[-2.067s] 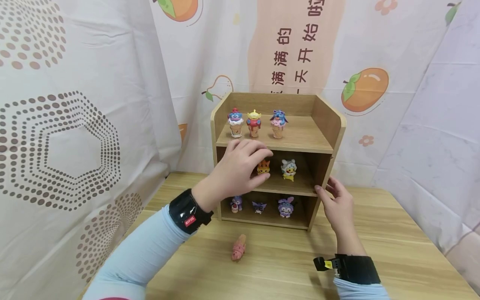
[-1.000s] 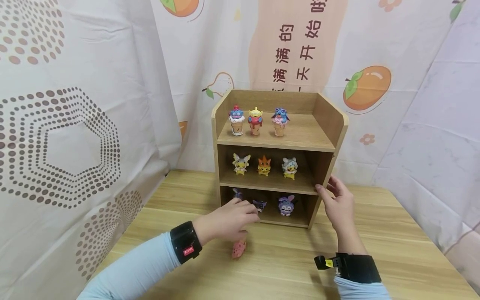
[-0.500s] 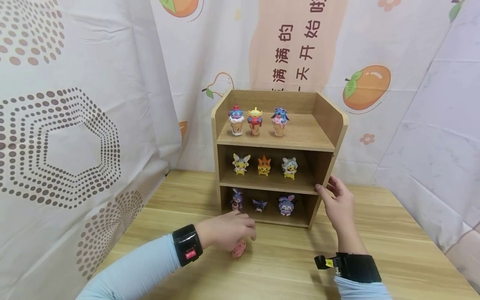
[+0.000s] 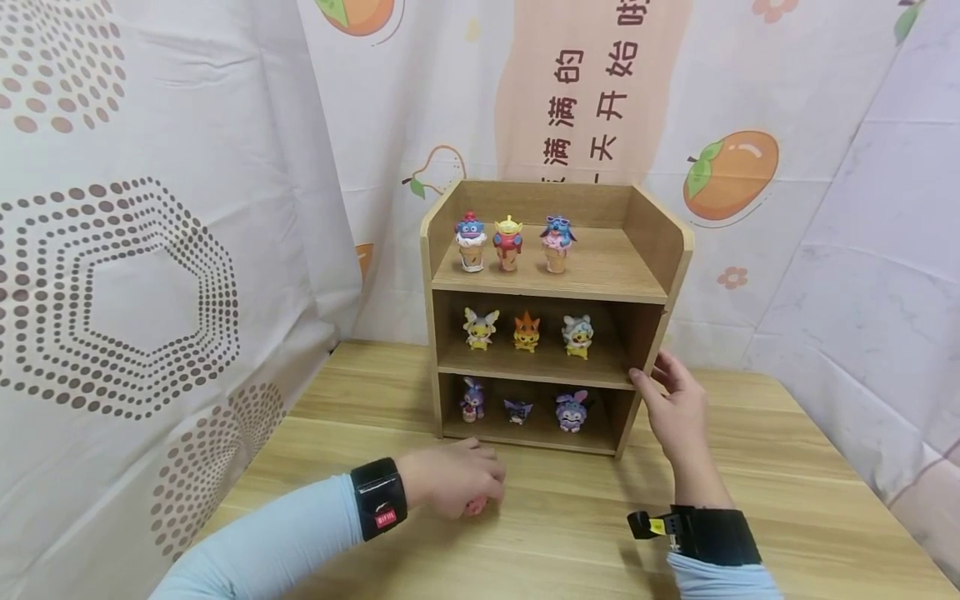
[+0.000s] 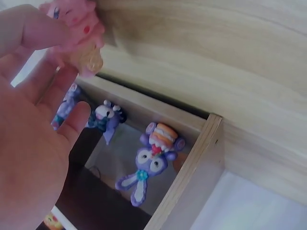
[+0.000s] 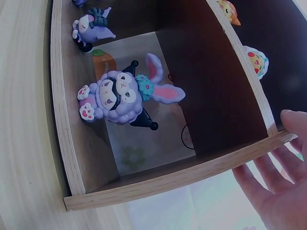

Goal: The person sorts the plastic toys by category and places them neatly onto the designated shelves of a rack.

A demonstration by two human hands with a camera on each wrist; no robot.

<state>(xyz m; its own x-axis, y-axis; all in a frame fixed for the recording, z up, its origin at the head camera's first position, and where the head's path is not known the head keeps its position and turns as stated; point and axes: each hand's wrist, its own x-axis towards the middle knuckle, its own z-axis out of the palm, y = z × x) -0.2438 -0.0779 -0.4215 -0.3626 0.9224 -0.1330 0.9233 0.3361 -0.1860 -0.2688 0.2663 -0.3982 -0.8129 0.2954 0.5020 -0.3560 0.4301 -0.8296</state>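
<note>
In the head view my left hand [image 4: 452, 477] is low over the table in front of the shelf, mostly covering a pink ice-cream-cone figurine [image 4: 476, 506]. The left wrist view shows thumb and fingers pinching this figurine [image 5: 79, 28], which has a pink face and a tan cone. My right hand [image 4: 678, 408] grips the right side panel of the small wooden shelf [image 4: 555, 293], thumb at its front edge and fingers around the outside. On the bottom level stand a purple rabbit figurine [image 4: 472, 400], a small dark purple figurine [image 4: 517, 411] and a long-eared purple figurine [image 4: 572, 412].
Three cone figurines stand on top: a blue one with a cherry [image 4: 471, 242], a yellow-and-red one [image 4: 507, 243] and a blue-and-pink one [image 4: 557, 243]. The middle level bears a grey-eared figurine [image 4: 479, 329], an orange one [image 4: 527, 332] and a white-hooded one [image 4: 577, 336].
My left hand has come down from in front of the middle level to the table and taken hold of the pink figurine lying there. The right hand has stayed on the side panel.
</note>
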